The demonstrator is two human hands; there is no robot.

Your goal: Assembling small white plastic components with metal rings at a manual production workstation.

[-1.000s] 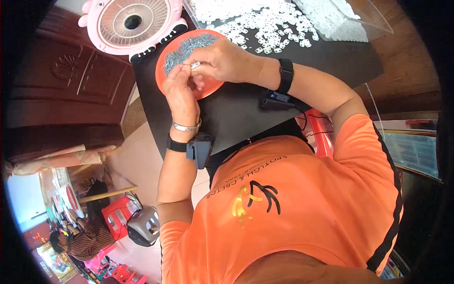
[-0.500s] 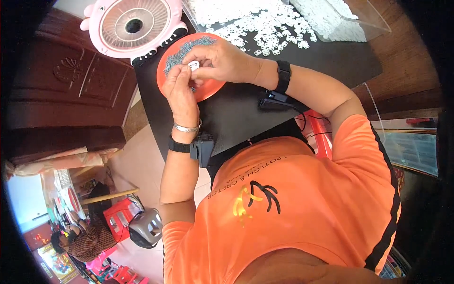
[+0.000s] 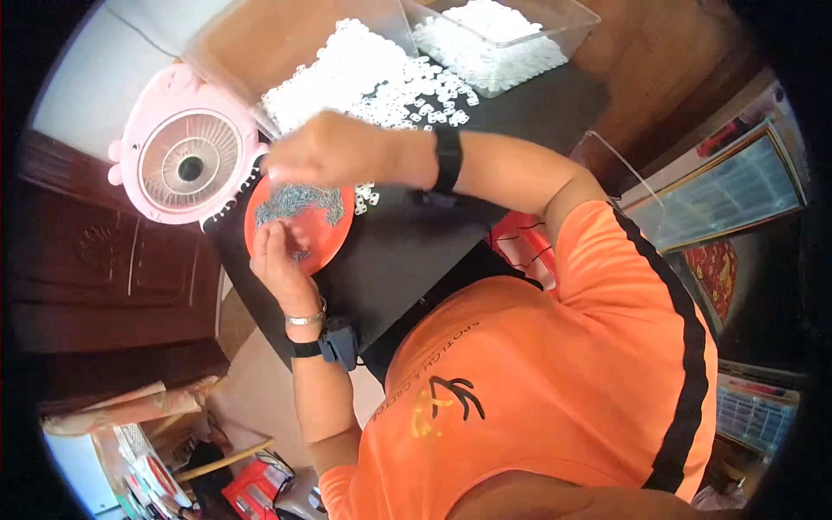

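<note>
At one red plate [image 3: 328, 236] of metal bits [image 3: 299, 200], my left hand [image 3: 281, 260] is near, my right hand [image 3: 325, 152] far and blurred; I can't tell whether they grip anything. Two bins [image 3: 517, 41] stand farther off.

The right hand [image 3: 316, 156] is blurred and hides part of the orange-red bowl [image 3: 328, 241]

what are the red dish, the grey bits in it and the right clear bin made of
Red dish: probably plastic, smooth, evenly coloured. Grey bits: likely metal, from their silvery look, though too small to be sure. Right clear bin: apparently plastic, smooth, with see-through walls.
</note>
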